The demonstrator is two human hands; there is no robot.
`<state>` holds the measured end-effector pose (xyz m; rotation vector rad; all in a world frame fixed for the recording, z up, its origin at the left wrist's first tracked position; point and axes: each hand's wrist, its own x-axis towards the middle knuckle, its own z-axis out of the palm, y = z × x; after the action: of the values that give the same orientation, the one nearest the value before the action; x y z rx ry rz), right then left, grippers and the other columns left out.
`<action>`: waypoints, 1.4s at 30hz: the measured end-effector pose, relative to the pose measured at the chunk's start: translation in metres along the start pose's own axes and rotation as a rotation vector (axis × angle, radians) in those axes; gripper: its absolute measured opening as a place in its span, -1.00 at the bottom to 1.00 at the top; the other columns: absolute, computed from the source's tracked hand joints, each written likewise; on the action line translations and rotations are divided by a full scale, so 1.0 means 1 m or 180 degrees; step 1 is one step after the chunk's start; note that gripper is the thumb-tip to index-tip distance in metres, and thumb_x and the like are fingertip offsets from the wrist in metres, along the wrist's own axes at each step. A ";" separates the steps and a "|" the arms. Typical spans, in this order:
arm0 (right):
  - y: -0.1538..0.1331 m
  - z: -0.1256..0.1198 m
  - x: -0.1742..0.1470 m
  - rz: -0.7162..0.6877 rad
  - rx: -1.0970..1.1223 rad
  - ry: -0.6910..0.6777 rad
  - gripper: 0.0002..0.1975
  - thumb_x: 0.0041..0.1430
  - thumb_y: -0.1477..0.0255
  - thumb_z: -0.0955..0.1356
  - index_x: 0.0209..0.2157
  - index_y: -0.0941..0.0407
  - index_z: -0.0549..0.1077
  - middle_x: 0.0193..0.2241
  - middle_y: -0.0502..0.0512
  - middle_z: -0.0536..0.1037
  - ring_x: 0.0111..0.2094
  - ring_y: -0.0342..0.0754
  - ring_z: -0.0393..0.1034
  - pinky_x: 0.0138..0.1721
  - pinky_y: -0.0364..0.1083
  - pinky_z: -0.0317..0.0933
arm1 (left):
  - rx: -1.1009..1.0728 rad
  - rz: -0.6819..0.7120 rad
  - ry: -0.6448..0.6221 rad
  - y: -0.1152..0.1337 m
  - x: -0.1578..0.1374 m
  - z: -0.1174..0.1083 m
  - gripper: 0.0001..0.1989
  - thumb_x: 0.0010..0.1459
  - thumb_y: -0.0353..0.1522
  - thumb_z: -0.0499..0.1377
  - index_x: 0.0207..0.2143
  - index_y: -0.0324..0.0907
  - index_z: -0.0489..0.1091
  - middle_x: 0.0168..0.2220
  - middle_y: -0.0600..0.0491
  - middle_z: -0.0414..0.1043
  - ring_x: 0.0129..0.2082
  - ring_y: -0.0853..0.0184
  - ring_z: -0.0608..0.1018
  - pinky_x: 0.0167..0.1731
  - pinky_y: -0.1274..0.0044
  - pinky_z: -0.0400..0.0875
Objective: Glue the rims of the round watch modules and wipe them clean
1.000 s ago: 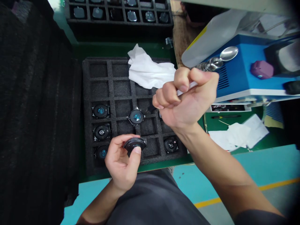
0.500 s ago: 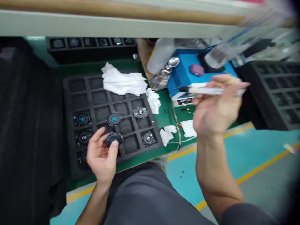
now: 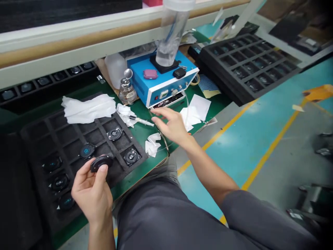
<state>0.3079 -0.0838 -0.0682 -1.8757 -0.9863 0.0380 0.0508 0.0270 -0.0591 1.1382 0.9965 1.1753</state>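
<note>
A dark round watch body [image 3: 101, 162] sits tilted between the thumb and fingers of the left hand [image 3: 92, 194], raised over the near part of a foam tray [image 3: 65, 134]. It shows almost edge-on and the thumb covers part of it, so its face cannot be read. The right hand [image 3: 171, 125] appears to hold nothing, thumb and forefinger spread apart; its remaining fingers are mostly hidden. A syringe [image 3: 142, 121] lies just beside those fingertips, its dark end over a crumpled tissue [image 3: 125, 111]; whether hand and syringe touch, I cannot tell.

The left hand partly hides the nearest watch [image 3: 66, 200] in the tray, while a white cloth [image 3: 90, 109] covers some far compartments. Beyond stands a blue box [image 3: 139, 81]; the contents of the drawer [image 3: 170, 100] beneath it are too small to identify. The clear cylinder [image 3: 171, 45] on top is cut off by the upper edge. In the right-hand tray [image 3: 249, 78], the contents are dim.
</note>
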 end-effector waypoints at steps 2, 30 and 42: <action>0.008 -0.031 -0.012 0.0270 -0.0153 0.0443 -0.74 0.26 0.33 0.37 -0.08 0.06 0.62 -0.11 0.16 0.68 -0.23 0.01 0.55 -0.17 0.02 0.43 | 0.0002 -0.0008 -0.0047 -0.002 0.000 0.007 -0.60 -0.13 -0.40 0.53 -0.19 -0.16 0.58 -0.28 0.09 0.60 -0.30 0.39 0.63 -0.18 0.52 0.57; 0.068 -0.083 -0.057 0.2592 -0.1474 0.0639 -0.76 0.05 0.18 0.43 -0.42 0.07 0.60 -0.43 0.11 0.63 -0.35 0.08 0.47 -0.18 0.04 0.26 | -0.0056 0.0479 -0.0110 -0.026 0.007 0.033 -0.64 -0.18 -0.46 0.53 -0.27 -0.22 0.59 -0.35 0.12 0.62 -0.36 0.46 0.60 -0.23 0.61 0.52; 0.054 -0.076 -0.065 0.2028 0.0367 0.1244 -0.69 -0.12 0.14 0.48 -0.44 0.08 0.50 -0.49 0.04 0.50 -0.47 -0.08 0.34 -0.40 -0.02 0.29 | 0.0076 0.0237 -0.0433 -0.030 -0.001 0.016 -0.72 -0.01 -0.40 0.48 -0.20 -0.16 0.61 -0.30 0.08 0.65 -0.32 0.42 0.65 -0.23 0.63 0.56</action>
<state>0.3289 -0.1923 -0.0943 -1.9221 -0.1007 0.0991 0.0713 0.0233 -0.0863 1.2661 0.8726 1.1313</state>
